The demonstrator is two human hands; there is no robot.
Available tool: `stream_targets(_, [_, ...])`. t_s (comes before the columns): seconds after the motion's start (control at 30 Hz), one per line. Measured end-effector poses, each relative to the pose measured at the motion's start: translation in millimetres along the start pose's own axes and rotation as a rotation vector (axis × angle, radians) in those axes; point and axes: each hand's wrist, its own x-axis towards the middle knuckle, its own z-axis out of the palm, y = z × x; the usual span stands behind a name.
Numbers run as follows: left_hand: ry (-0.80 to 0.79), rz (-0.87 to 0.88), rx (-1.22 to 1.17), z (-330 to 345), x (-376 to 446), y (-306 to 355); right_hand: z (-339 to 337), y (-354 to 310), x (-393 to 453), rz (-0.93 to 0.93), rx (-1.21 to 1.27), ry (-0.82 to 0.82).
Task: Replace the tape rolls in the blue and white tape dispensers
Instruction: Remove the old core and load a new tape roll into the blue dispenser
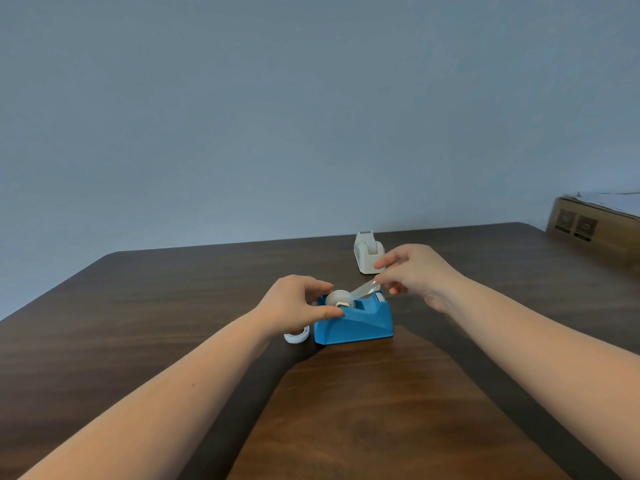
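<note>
Two bare hands are seen at a blue tape dispenser (pixel 353 323) set on a dark wooden table (pixel 381 410). A tape roll (pixel 341 298) sits in the dispenser's cradle and is steadied by the left hand (pixel 294 301), thumb and fingers curled around it. A clear strip of tape (pixel 363 290), drawn from the roll toward the cutter end, is pinched by the right hand (pixel 415 271). A second white roll (pixel 296 336) lies just left of the dispenser. A white tape dispenser (pixel 367 252) stands farther back; a cardboard box (pixel 595 230) is seen at far right.
</note>
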Motion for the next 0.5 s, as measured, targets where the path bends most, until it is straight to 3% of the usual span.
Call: stream_targets(0.5, [0.010,-0.020,0.002,0,-3,3,-35,13,-5,0.027,0.026,0.104])
